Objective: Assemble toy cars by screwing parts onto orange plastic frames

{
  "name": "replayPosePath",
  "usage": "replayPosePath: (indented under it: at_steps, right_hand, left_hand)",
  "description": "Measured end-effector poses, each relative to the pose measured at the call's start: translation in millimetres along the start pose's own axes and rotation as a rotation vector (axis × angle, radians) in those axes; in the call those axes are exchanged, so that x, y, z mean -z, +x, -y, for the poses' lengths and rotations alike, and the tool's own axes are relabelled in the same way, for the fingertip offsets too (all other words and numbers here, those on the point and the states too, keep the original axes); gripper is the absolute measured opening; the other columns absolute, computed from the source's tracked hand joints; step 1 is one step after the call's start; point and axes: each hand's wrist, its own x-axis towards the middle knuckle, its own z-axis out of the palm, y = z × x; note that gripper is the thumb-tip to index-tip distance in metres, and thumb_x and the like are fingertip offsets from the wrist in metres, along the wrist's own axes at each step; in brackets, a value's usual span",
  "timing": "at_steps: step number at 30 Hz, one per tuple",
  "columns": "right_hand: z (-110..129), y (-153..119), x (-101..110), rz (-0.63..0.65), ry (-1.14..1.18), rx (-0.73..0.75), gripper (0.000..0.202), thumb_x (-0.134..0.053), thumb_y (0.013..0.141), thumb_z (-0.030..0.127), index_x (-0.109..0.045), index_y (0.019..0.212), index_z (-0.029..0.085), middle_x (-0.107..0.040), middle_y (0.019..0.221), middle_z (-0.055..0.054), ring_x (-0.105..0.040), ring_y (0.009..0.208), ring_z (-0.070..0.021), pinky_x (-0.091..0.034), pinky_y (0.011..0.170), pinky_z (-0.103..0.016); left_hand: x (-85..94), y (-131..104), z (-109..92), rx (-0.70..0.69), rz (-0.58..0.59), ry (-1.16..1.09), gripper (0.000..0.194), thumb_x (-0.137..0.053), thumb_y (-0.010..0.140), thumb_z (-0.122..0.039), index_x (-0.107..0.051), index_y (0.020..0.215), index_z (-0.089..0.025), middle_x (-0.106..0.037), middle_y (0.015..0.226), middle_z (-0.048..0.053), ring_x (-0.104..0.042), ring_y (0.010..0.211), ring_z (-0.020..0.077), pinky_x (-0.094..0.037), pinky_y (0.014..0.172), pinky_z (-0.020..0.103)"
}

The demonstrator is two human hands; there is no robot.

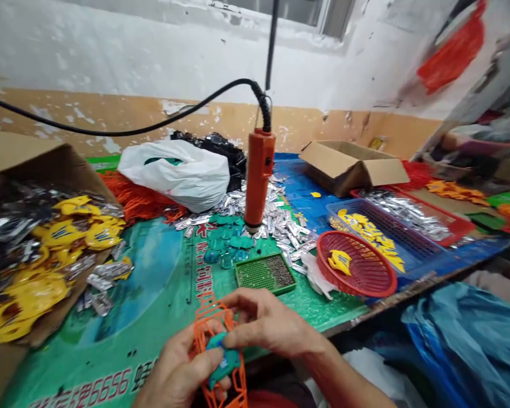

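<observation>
My left hand [179,365] is closed around an orange openwork plastic frame [241,390] near the table's front edge. A teal plastic piece [226,368] lies against the frame, under my left thumb. My right hand [276,326] pinches the upper end of the teal piece and the frame from the right; its fingertips are partly hidden. Just beyond my hands sits a green tray [255,273] with small dark metal bits, probably screws, at its right side. Behind that tray lie several teal pieces [227,243] and a heap of silvery pieces [287,226].
An orange electric screwdriver [259,175] hangs upright on a black cable over the heap. Left is a cardboard box [80,170] with yellow and silvery parts. Right are a red basket [368,269], a bluish basket [420,258] with yellow pieces, and an open cardboard box [335,170].
</observation>
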Motion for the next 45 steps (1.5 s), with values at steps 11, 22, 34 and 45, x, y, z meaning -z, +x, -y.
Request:
replayPosePath:
  at_steps: [11, 22, 34, 45]
  right_hand:
    - [-28, -2, 7, -0.093, 0.260, -0.033, 0.046, -0.085, 0.051, 0.030, -0.055, 0.083, 0.017, -0.061, 0.069, 0.005, -0.044, 0.047, -0.0038, -0.028, 0.042, -0.016]
    - [-30, -3, -7, 0.029, 0.253, 0.017, 0.038, -0.082, 0.057, 0.021, -0.055, 0.084, 0.017, -0.063, 0.079, 0.002, -0.057, 0.066, -0.0098, -0.045, 0.060, -0.022]
    - [-22, -8, -4, 0.052, 0.151, 0.019, 0.032, -0.079, 0.062, 0.023, -0.059, 0.088, 0.019, -0.059, 0.079, 0.003, -0.056, 0.072, -0.0121, -0.048, 0.071, -0.028]
    - [93, 41, 101, -0.711, -0.463, 0.858, 0.074, -0.084, 0.055, 0.041, -0.053, 0.121, 0.027, -0.057, 0.116, -0.003, -0.057, 0.101, -0.0208, -0.048, 0.077, -0.039]
  left_hand:
    - [-4.4, 7, 2, -0.016, 0.191, -0.159, 0.040, -0.073, 0.067, -0.018, -0.061, 0.106, -0.016, -0.065, 0.099, 0.007, -0.057, 0.060, 0.0083, -0.050, 0.049, 0.017]
    - [15.7, 14, 17, 0.062, 0.246, -0.169, 0.049, -0.069, 0.062, -0.011, -0.060, 0.110, -0.015, -0.067, 0.080, 0.003, -0.055, 0.046, 0.0065, -0.047, 0.042, 0.016]
    - [12.5, 16, 14, 0.082, 0.182, -0.069, 0.061, -0.070, 0.058, -0.013, -0.057, 0.118, -0.017, -0.069, 0.076, 0.002, -0.053, 0.042, 0.0060, -0.047, 0.041, 0.017]
    - [7.4, 23, 12, 0.043, -0.065, -0.096, 0.052, -0.076, 0.062, -0.022, -0.057, 0.110, -0.017, -0.069, 0.080, 0.001, -0.051, 0.040, 0.0040, -0.042, 0.038, 0.014]
